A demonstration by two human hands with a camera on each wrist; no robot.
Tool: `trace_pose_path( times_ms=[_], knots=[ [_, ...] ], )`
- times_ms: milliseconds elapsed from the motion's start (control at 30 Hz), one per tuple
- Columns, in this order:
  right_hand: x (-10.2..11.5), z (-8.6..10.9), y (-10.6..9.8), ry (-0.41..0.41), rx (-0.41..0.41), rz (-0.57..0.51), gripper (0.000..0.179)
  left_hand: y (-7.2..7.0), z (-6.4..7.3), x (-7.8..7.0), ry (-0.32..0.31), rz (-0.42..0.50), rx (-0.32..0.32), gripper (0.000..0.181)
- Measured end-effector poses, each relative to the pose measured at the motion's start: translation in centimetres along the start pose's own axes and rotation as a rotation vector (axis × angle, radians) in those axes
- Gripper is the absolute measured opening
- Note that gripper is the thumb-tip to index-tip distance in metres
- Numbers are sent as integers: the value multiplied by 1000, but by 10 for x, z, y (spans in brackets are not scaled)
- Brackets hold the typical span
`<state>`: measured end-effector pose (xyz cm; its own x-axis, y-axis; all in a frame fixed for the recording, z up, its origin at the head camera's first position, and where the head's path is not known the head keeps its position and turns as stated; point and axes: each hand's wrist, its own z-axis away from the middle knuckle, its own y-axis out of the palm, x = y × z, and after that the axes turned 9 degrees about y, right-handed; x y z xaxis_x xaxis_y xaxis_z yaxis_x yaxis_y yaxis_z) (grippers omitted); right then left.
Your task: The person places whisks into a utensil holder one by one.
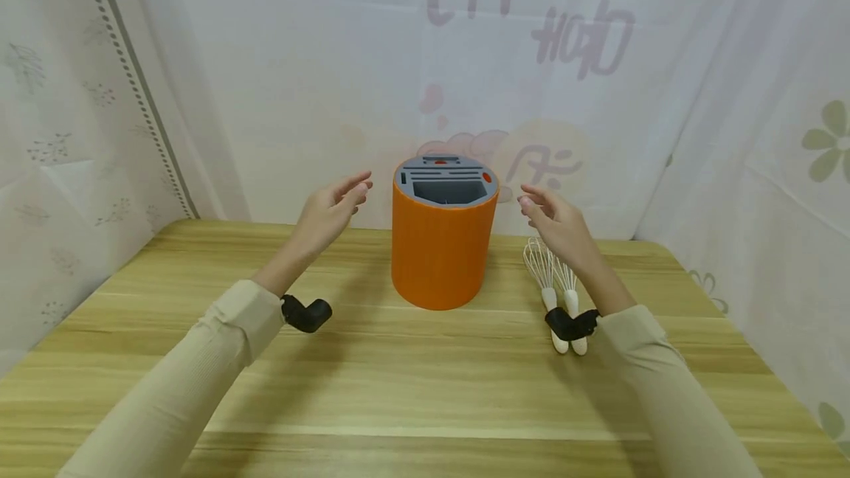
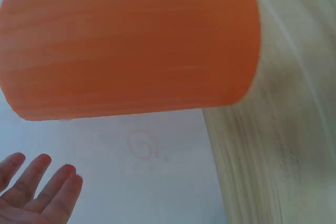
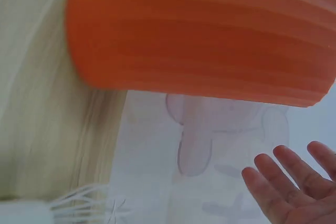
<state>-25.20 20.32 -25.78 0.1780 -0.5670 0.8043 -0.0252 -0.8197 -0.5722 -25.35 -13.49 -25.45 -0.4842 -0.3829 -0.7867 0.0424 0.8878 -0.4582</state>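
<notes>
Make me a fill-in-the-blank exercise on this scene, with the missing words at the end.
1. The outer wall of the slotted utensil holder is coloured ____.
2. Exactly ____ balloon whisks lie on the wood-grain table.
3. The whisks lie to the person's ____ of the holder.
4. The left hand and the right hand are both holding ____.

Missing words: orange; two; right; nothing.

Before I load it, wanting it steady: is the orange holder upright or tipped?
Upright: the holder stands on the table, its slotted top facing up in the head view.
</notes>
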Motion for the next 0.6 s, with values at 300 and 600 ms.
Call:
trace_pose_path(
  times_ms=[300, 600],
  knots=[
    [18, -30, 17, 115, 55, -349, 51, 16, -30, 1, -135, 257, -6, 48],
    [23, -40, 31, 203, 17, -465, 46, 26, -40, 0, -190, 318, -27, 45]
  ],
)
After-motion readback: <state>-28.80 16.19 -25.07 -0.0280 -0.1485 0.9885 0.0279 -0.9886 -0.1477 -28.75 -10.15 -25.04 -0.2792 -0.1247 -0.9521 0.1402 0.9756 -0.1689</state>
